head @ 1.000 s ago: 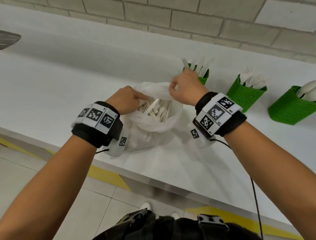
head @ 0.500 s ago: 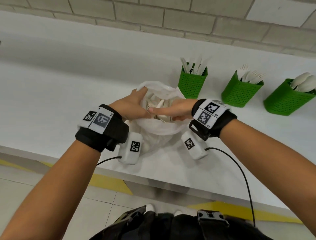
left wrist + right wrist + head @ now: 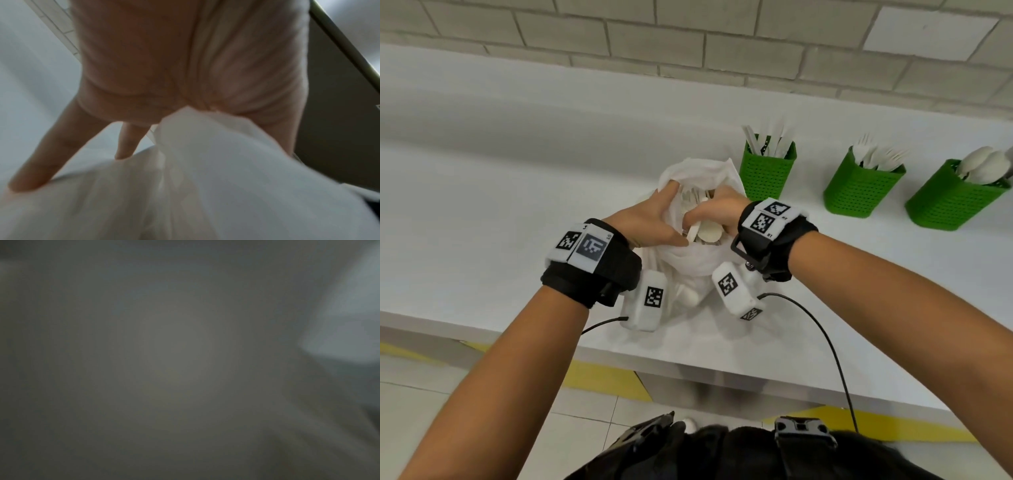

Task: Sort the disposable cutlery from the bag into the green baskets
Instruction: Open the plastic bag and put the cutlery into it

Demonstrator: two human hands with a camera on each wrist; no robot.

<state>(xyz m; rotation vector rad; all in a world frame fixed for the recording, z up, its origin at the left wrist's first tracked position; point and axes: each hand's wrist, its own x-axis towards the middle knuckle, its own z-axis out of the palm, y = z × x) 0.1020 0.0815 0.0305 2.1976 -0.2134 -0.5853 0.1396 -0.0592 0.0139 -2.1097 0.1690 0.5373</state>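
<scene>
A white plastic bag (image 3: 700, 263) stands on the white counter (image 3: 517, 212) with its mouth open and white cutlery (image 3: 709, 233) showing inside. My left hand (image 3: 654, 221) holds the bag's left rim, thumb inside and fingers outside. In the left wrist view the fingers (image 3: 41, 162) lie straight along the bag (image 3: 205, 178). My right hand (image 3: 717, 210) is down in the bag's mouth, its fingers curled round cutlery; its fingertips are hidden. Three green baskets stand to the right: one with knives (image 3: 768, 174), one with forks (image 3: 859, 192), one with spoons (image 3: 948, 205). The right wrist view is dark and blurred.
A brick wall (image 3: 722, 41) runs behind the counter. The counter's front edge (image 3: 722, 359) lies just below the bag, with tiled floor and a yellow stripe (image 3: 602, 380) beneath. Cables hang from both wrist cameras.
Both hands were pulling the bag's rim apart. The right hand let go of the rim, moved across the mouth and has gone down into the bag. The left hand stays at the rim.
</scene>
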